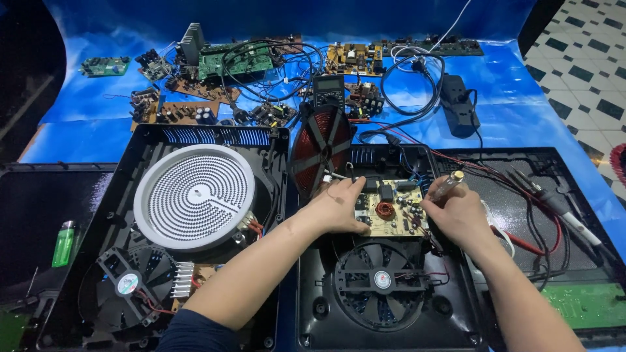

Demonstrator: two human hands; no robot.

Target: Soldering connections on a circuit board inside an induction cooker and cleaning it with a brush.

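My left hand (339,207) rests on the left edge of a yellowish circuit board (390,210) inside an opened black cooktop housing (313,306), fingers pressing the board. My right hand (456,215) grips a screwdriver (447,186) with a clear handle, its tip down at the board's right side. A copper induction coil (321,148) is tilted upright just behind my left hand. A black cooling fan (381,279) sits below the board.
A round white heating element (194,195) and a second fan (130,284) lie in the left housing. Multimeter probes with red and black leads (554,205) lie to the right. Several loose circuit boards (235,62), a multimeter (328,88) and a power strip (458,104) cover the blue sheet. A green lighter (63,243) sits left.
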